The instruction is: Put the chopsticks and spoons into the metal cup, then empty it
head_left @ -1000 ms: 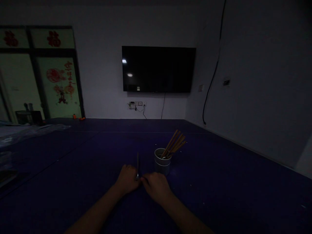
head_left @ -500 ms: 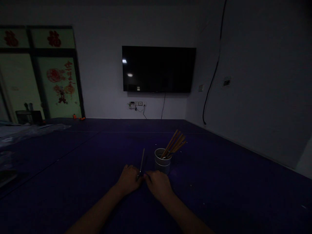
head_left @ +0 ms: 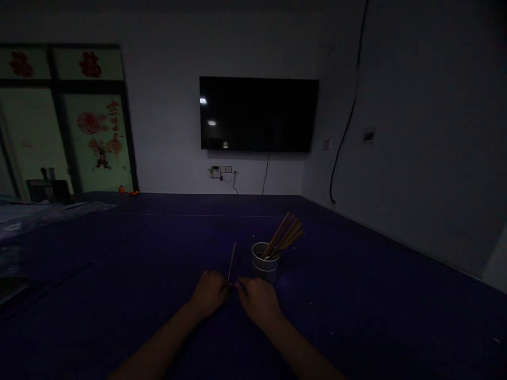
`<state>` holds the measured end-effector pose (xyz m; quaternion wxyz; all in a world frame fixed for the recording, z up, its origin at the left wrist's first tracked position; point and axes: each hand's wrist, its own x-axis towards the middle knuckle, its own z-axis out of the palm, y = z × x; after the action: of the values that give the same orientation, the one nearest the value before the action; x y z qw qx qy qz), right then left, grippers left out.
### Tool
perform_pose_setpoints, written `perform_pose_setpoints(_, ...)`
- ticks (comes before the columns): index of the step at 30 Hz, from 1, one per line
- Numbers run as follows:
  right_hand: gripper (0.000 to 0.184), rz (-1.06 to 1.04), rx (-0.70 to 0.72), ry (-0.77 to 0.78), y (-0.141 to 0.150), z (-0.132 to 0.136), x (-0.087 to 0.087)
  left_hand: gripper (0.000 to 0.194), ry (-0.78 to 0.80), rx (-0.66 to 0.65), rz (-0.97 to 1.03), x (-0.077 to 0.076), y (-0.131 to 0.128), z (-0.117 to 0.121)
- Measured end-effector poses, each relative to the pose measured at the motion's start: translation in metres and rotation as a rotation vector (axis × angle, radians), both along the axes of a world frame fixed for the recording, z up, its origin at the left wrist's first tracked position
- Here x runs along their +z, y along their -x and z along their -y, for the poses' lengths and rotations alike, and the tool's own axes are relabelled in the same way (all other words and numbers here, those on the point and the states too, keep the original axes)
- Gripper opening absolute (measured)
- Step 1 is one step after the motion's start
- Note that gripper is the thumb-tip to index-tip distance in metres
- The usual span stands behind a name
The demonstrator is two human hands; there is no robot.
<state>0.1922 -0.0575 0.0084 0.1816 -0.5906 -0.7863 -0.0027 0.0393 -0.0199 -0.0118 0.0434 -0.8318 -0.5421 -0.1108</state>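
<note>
My left hand (head_left: 209, 292) is closed, its thumb side against the lower end of a thin pale stick (head_left: 232, 258). The stick points away from me, leaning slightly right. Close beside it, my right hand (head_left: 258, 299) is closed too, with thumb and fingers pressed together; what is in them, if anything, is hidden in the dark. A narrow gap separates the two thumbs. Just beyond my right hand stands a grey cylindrical cup (head_left: 264, 266). Several long, thin wooden sticks (head_left: 283, 237) lean to the right in it.
Both hands are over a dark blue-purple tabletop (head_left: 190, 232) with small pale specks. Crumpled clear plastic (head_left: 51, 215) lies at the left, near a dark flat object (head_left: 13, 289). Small orange items (head_left: 133, 193) sit by the far edge. A television (head_left: 259, 114) hangs on the wall.
The hands have barely moved. A shiny part at the stick's lower end, visible between the hands before, is now mostly covered. The view has shifted very slightly.
</note>
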Motion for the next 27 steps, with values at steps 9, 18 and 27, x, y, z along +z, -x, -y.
perform_pose_setpoints(9, 0.037, -0.065, -0.001, -0.064, 0.001, 0.002, 0.001, 0.041, -0.249, -0.087, 0.125, 0.006, 0.004, 0.003)
perform_pose_setpoints(18, 0.049, -0.633, 0.045, -0.285, -0.003, 0.003, 0.004, 0.034, -0.551, -0.254, 0.141, 0.004, 0.006, 0.004)
perform_pose_setpoints(27, 0.049, -0.957, 0.097, -0.382, -0.001, 0.016, 0.012, 0.029, -0.589, -0.24, 0.192, 0.008, 0.007, 0.008)
